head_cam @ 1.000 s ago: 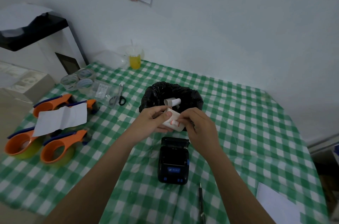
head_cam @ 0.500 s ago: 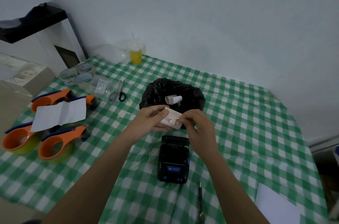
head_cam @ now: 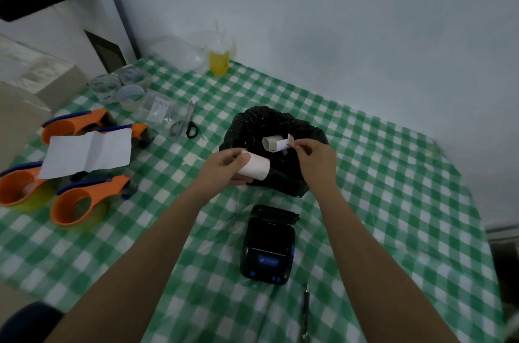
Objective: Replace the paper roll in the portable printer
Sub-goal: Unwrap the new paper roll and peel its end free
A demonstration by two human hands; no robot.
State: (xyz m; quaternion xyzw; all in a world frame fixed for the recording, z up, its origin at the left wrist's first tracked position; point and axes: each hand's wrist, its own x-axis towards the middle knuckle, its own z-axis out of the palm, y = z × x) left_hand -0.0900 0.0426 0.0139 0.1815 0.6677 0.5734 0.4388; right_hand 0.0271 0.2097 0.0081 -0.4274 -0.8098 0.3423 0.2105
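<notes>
My left hand (head_cam: 229, 167) holds a white paper roll (head_cam: 256, 168) on its side at the near rim of a black bin bag (head_cam: 280, 129). Over the bag, my right hand (head_cam: 314, 158) pinches a small strip of sticker (head_cam: 290, 141) with a red mark. An old paper core (head_cam: 271, 143) lies inside the bag just left of that strip. The black portable printer (head_cam: 268, 247) sits on the green checked table (head_cam: 393, 202) below my hands, its lid open at the far end.
Three orange tape dispensers (head_cam: 81, 202) and a white folded sheet (head_cam: 90, 153) lie at the left. Scissors (head_cam: 185, 124), clear tape rolls (head_cam: 123, 87) and a yellow drink cup (head_cam: 219, 60) stand further back. A pen (head_cam: 306, 306) lies near the front edge.
My right hand has pulled the sticker strip off the roll and moved it up and right over the bag. The left hand keeps the roll. The camera has tilted down.
</notes>
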